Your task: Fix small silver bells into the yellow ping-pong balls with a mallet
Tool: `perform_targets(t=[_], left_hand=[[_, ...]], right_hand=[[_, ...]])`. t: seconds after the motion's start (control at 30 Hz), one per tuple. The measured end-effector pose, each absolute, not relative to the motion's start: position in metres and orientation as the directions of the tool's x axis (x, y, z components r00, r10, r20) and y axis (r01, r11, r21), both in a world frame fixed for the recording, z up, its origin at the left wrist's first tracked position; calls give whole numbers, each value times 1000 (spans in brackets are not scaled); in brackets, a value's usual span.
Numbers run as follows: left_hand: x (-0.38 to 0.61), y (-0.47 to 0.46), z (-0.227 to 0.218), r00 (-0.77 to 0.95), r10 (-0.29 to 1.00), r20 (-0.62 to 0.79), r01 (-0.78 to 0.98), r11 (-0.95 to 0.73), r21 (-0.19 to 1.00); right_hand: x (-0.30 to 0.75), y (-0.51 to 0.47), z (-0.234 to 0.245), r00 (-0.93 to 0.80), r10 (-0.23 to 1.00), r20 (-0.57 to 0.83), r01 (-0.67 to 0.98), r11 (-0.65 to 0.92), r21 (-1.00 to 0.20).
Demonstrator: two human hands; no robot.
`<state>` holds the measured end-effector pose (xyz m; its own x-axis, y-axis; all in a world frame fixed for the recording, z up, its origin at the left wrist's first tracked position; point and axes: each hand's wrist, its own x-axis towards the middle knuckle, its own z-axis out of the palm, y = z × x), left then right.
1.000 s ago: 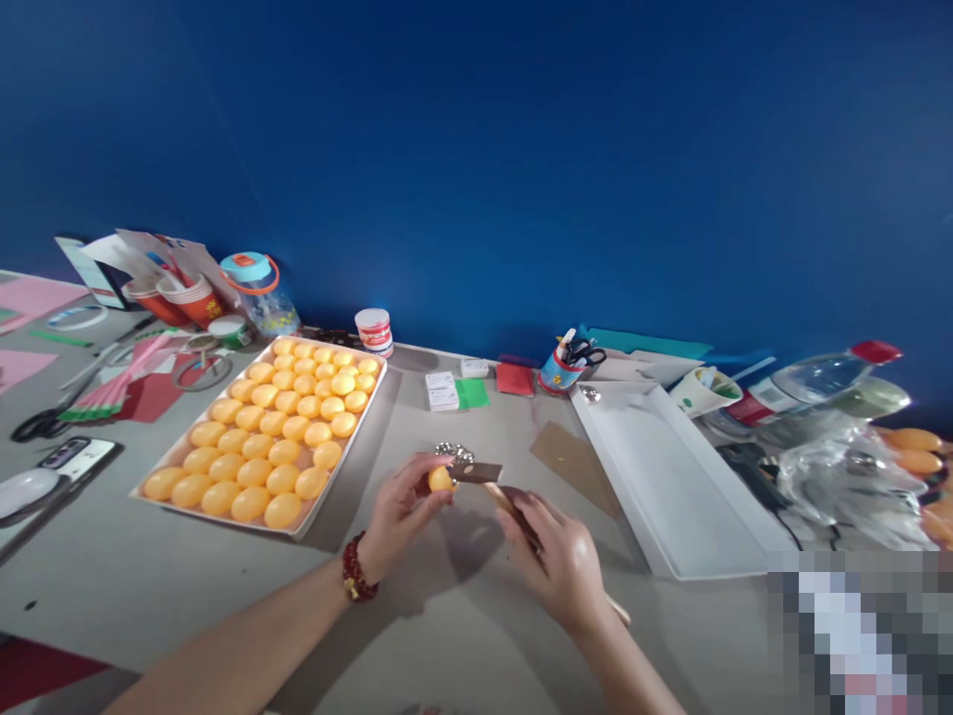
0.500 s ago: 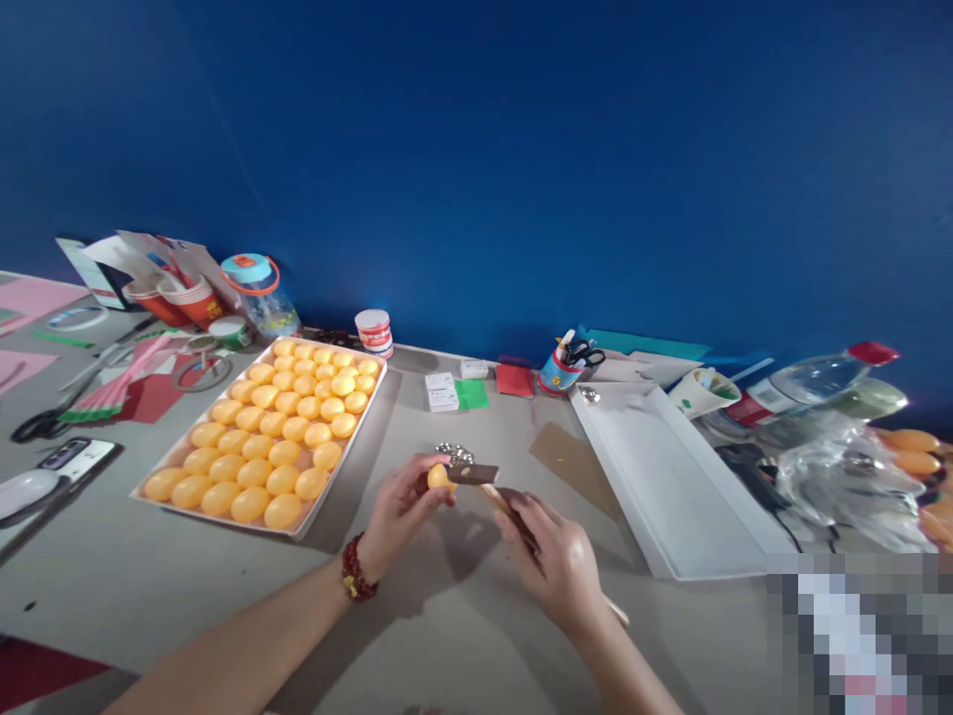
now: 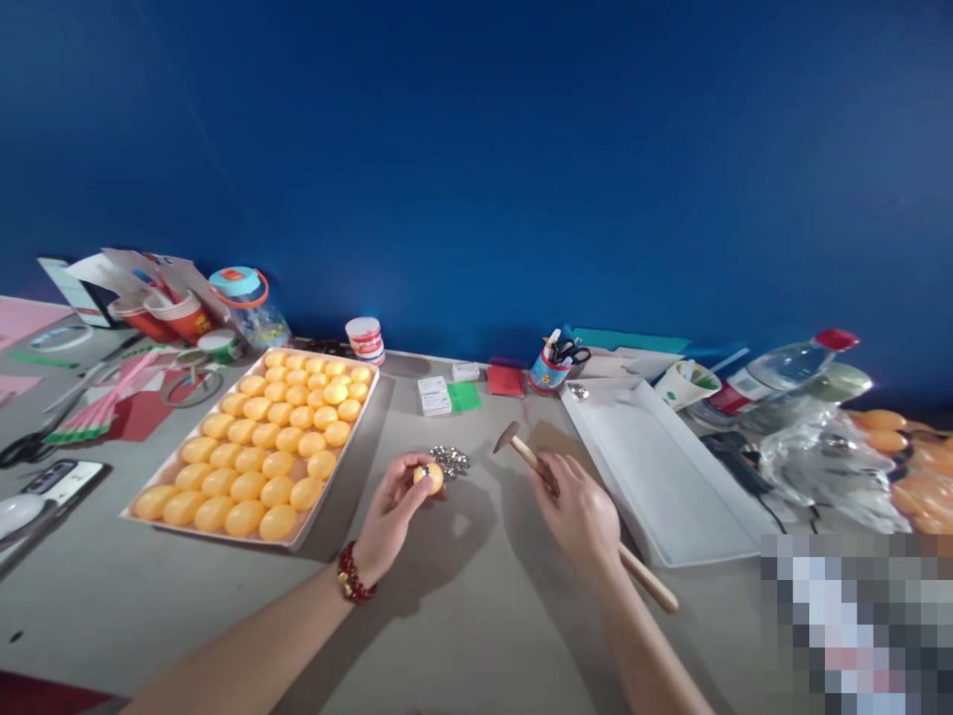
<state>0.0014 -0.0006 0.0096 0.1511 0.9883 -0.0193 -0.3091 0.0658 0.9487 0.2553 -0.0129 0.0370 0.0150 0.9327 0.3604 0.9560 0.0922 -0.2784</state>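
Note:
Between the thumb and fingers of my left hand is an orange ping-pong ball with a dark marking or small piece on its upper side. A small heap of shiny metal bits, too small to name, lies just beyond that hand. My right hand is wrapped round the wooden handle of a hammer, its metal head pointing up and left, apart from the ball. To the left, a shallow box holds rows of similar orange balls.
A long white tray lies right, with a small shiny piece at its far end. Small white boxes, a red paper stack and a pen cup stand near the blue wall. Scissors lie far left; a bottle leans right.
The hammer has moved away from the ball to the right with my right hand. My left hand still holds the ball, now turned and slightly lower left. The view has shifted a little.

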Motion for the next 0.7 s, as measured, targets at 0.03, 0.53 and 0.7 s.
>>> perform_targets(t=[0.03, 0.53, 0.7], left_hand=[[1, -1, 10, 153, 988, -20, -303, 66, 951], [2, -2, 12, 212, 977, -4, -352, 80, 933], [4, -2, 15, 210, 978, -6, -356, 83, 931]], right_hand=[[260, -10, 33, 37, 937, 347, 965, 57, -257], [281, 1, 11, 102, 941, 322, 993, -75, -93], [283, 0, 7, 138, 952, 275, 990, -131, -45]])
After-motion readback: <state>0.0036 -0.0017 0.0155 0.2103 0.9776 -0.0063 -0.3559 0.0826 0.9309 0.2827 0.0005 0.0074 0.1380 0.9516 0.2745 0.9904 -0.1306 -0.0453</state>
